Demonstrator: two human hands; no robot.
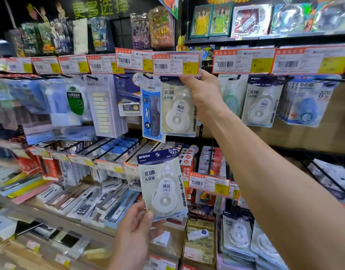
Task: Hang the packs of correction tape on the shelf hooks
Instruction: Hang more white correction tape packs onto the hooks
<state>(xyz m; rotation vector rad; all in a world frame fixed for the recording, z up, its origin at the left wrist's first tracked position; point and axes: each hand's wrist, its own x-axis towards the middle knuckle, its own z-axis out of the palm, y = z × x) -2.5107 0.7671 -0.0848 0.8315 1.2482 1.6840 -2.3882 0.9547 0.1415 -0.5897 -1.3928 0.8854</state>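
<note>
Two packs gripped, upper pack (177, 110) by right hand (202, 94), lower pack (163, 184) by left hand (136, 227); a loose pinch could drop one.

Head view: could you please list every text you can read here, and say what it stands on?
"M&G 晨光", "30米 大容量": lower pack, in the left hand.
"30米 大容量": upper pack, in the right hand.
"5.80": price tag above it.
"INK": pen boxes.
"更多选择": top sign.
All other print: too blurred to read.
</note>
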